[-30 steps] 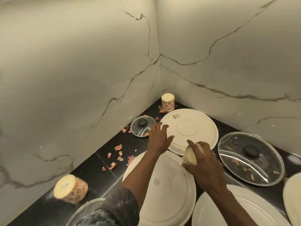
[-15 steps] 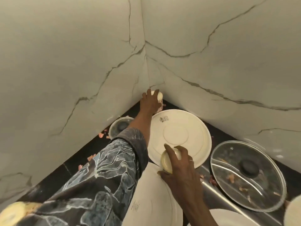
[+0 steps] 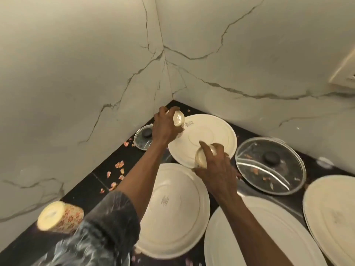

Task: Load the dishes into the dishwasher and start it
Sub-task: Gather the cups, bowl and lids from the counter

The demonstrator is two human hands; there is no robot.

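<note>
Right hand point(image 3: 217, 169) has its fingers wrapped round a small cup point(image 3: 201, 157) above the upturned plates point(image 3: 172, 217). Further back, near the wall corner, the left hand point(image 3: 163, 129) is curled round a second cup point(image 3: 178, 120). Both look like light, glossy, chippable ceramic, so I'd hold the body, not the rim

Veined pale marble walls point(image 3: 76, 64) meeting in corner, black countertop point(image 3: 92, 181)

Kitchen, counter corner. Evidence: a dark countertop point(image 3: 92, 187) meets veined marble-look walls point(image 3: 76, 73) just behind the left hand point(image 3: 163, 129), which grips a cup point(image 3: 178, 119). An upturned cream plate point(image 3: 211, 135) lies between that grip and the right hand point(image 3: 215, 169), which grips a second cup point(image 3: 201, 158). A large glass pot lid point(image 3: 269, 166) lies right of that grip, and food scraps point(image 3: 119, 165) lie left of both.
</note>
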